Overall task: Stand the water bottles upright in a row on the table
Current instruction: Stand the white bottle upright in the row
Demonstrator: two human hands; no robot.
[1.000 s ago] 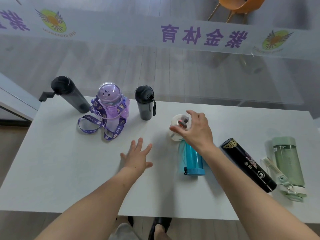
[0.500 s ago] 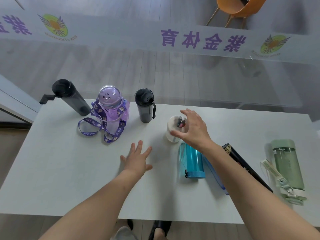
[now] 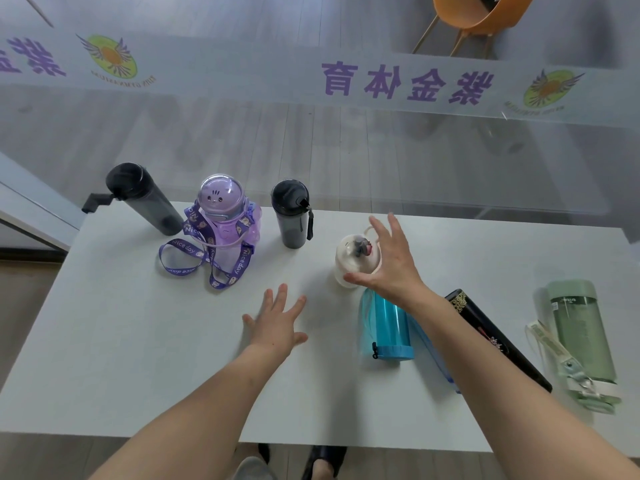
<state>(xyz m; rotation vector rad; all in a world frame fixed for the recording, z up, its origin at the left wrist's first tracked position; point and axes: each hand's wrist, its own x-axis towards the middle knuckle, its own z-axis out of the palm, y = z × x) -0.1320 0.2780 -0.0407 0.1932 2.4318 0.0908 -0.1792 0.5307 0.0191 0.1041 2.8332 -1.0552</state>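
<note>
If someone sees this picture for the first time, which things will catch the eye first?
Probably the purple bottle with its domed cartoon lid and strap, standing at the back left between two dark bottles. Next, the right hand, spread open around the white lid of the blue bottle at the centre. At far right, a green bottle lies flat.

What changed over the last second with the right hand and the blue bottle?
The right hand let go of the white cap: its fingers, closed on it before, are now spread open above it. The blue bottle it was tipping up now stands free. The left hand stayed flat on the table; the other bottles did not move.
</note>
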